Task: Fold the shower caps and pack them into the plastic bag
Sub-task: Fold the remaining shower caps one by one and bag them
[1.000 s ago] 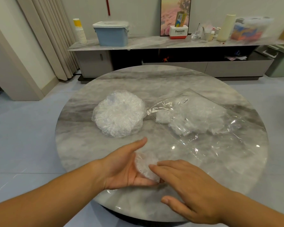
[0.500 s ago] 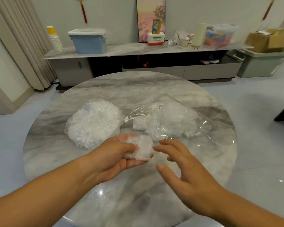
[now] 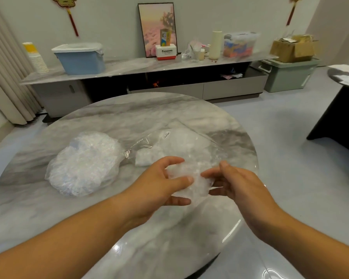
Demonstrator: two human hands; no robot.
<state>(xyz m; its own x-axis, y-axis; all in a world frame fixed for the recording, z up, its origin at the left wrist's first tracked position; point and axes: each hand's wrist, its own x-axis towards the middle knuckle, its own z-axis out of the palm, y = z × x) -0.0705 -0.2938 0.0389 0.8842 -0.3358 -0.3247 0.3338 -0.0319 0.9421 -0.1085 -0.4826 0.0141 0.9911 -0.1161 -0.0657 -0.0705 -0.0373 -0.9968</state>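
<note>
Right now the person is standing at the six o'clock edge of the round marble table (image 3: 127,115) and holding a folded shower cap (image 3: 190,179) up above it, just short of the tabletop's middle. The left hand (image 3: 159,186) is gripping the cap's left side, with the thumb pressing on top and the fingers curling underneath. The right hand (image 3: 240,184) is taking the cap's right edge, with the forefinger lying over it, the other fingers curling below and the thumb standing up clear of the plastic.

Directly beyond the hands, toward twelve to one o'clock, the clear plastic bag (image 3: 191,135) is lying flat on the marble with several folded caps already showing through it, its mouth facing nine o'clock. Out toward nine to ten o'clock, just beside that mouth, a loose heap of unfolded shower caps (image 3: 83,164) is sitting on the table. Behind the table, along the far wall, a blue lidded bin (image 3: 80,59) is resting on a long low cabinet (image 3: 141,67).
</note>
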